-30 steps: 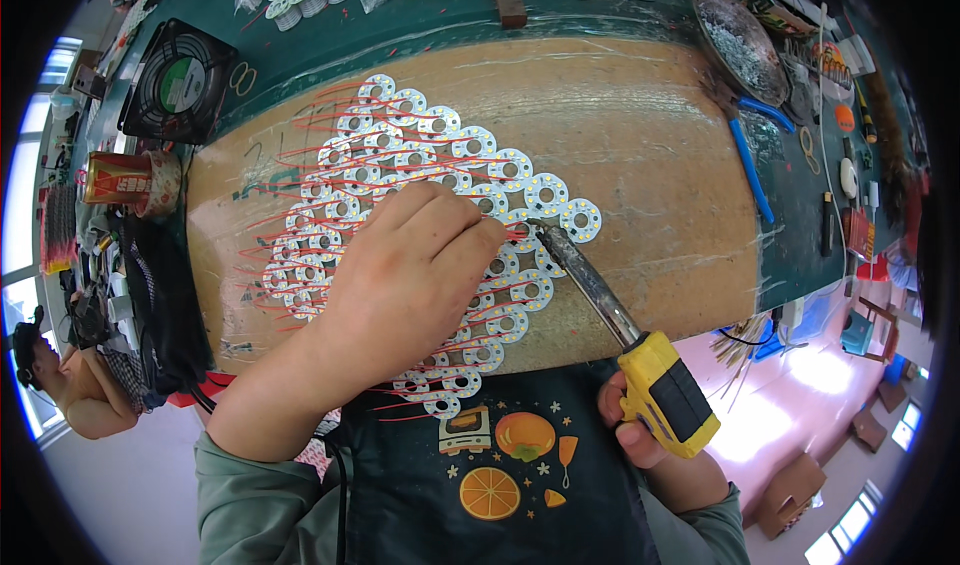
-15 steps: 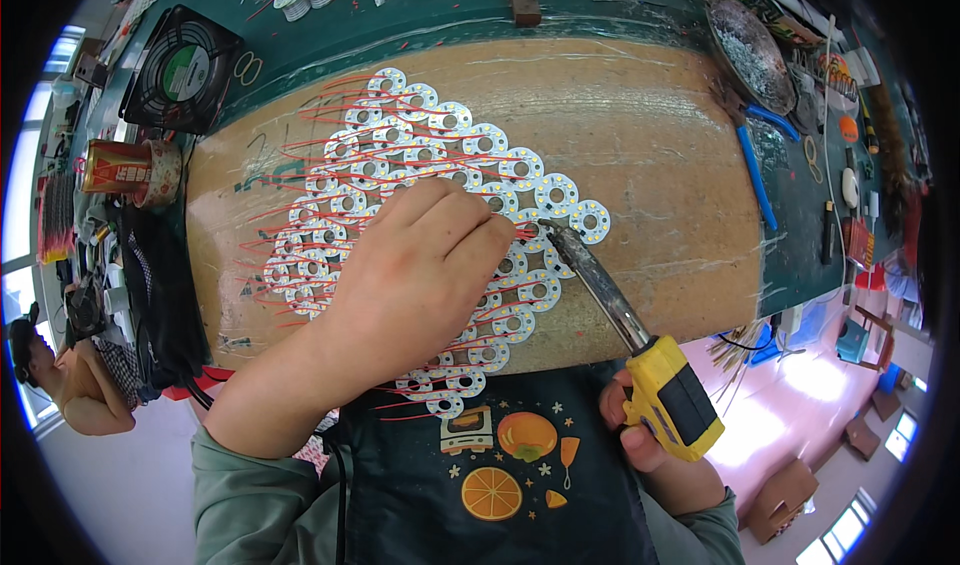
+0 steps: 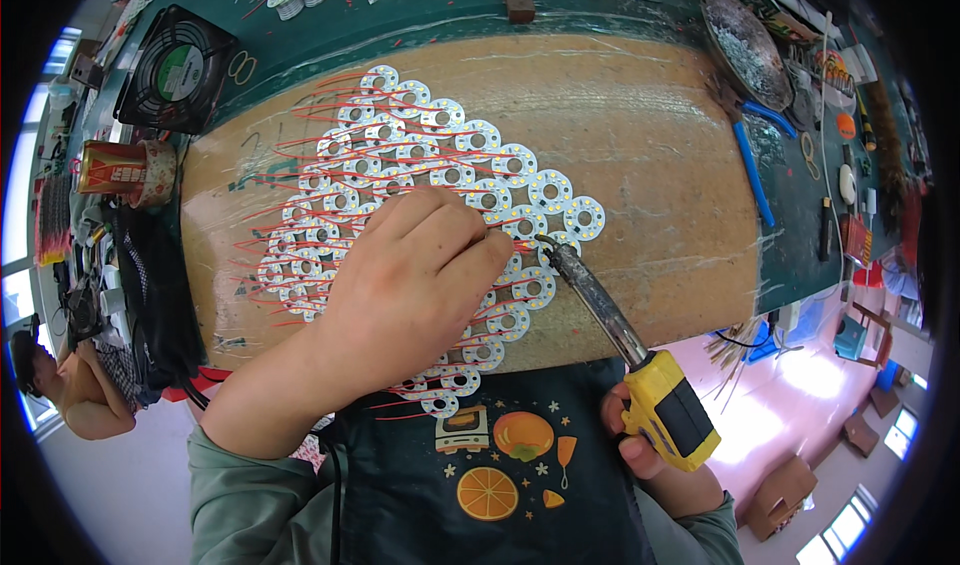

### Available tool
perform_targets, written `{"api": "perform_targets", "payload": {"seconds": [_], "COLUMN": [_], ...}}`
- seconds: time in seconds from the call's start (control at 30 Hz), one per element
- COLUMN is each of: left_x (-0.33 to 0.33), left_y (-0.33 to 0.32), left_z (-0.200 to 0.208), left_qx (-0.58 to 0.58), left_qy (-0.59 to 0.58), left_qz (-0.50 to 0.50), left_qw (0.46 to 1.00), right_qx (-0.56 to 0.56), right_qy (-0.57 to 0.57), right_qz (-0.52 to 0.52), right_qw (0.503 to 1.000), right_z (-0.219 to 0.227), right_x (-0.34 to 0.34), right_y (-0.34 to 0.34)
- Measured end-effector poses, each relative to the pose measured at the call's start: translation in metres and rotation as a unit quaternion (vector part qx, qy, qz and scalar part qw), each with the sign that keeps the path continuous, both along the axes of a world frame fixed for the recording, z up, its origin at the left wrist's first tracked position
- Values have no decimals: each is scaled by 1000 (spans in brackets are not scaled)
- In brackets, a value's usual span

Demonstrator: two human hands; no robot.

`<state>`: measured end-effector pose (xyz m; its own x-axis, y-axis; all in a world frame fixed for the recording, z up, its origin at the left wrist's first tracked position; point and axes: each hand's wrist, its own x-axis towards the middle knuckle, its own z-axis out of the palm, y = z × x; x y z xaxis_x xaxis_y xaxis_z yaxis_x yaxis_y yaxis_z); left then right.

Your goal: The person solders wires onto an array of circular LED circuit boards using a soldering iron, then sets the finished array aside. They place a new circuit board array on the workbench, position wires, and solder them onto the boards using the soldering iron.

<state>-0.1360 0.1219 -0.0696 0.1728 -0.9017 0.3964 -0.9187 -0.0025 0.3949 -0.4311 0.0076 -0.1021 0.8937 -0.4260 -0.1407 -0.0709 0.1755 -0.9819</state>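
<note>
Small round white LED boards (image 3: 550, 193) with centre holes lie in a triangular cluster, and thin red wires (image 3: 290, 175) run from many of them toward the left. My left hand (image 3: 405, 280) is over the middle of the cluster, its thumb and forefinger pinched on a red wire (image 3: 524, 247) whose end shows just past the fingertips. My right hand (image 3: 640, 443) grips a soldering iron (image 3: 672, 410) by its yellow and black handle. The iron's tip rests at or just over a board beside that wire end; contact is hard to judge. My left palm and fingers hide several boards.
Everything lies on a brown board (image 3: 670, 185) over a green table. A black fan (image 3: 180, 70) and a can (image 3: 115, 168) stand at left. At right are blue-handled pliers (image 3: 752, 170) and a round metal dish (image 3: 748, 50). Another person (image 3: 85, 385) sits at far left.
Both hands have shifted slightly toward me relative to the boards. The iron's tip has moved a little nearer to me along the cluster's right side. The grips are unchanged.
</note>
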Motion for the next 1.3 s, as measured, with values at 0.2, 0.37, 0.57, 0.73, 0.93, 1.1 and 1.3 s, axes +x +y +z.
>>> {"api": "perform_targets", "payload": {"seconds": [0.2,0.37,0.57,0.73,0.93,1.1,1.3], "left_x": [-1,-1,-1,-1,2,-3,-14], "left_y": [0,1,1,1,-1,-6,-15], "left_z": [-2,0,0,-2,18,29,12], "left_qx": [-2,4,5,5,-1,13,24], "left_qy": [5,9,2,-1,-12,15,22], "left_qz": [-1,-2,-3,2,22,-19,-38], "left_qw": [1000,1000,1000,1000,1000,1000,999], "right_qx": [-32,-121,-70,15,58,65,37], "right_qy": [10,26,8,-14,-21,-31,-29], "right_qz": [1,23,-13,-37,-58,-73,-54], "right_qw": [999,992,997,999,996,995,997], "right_z": [-1,-4,-3,1,0,-2,-5], "right_x": [-1,-5,-2,-2,-7,-12,-14], "right_y": [1,1,4,3,3,6,2]}}
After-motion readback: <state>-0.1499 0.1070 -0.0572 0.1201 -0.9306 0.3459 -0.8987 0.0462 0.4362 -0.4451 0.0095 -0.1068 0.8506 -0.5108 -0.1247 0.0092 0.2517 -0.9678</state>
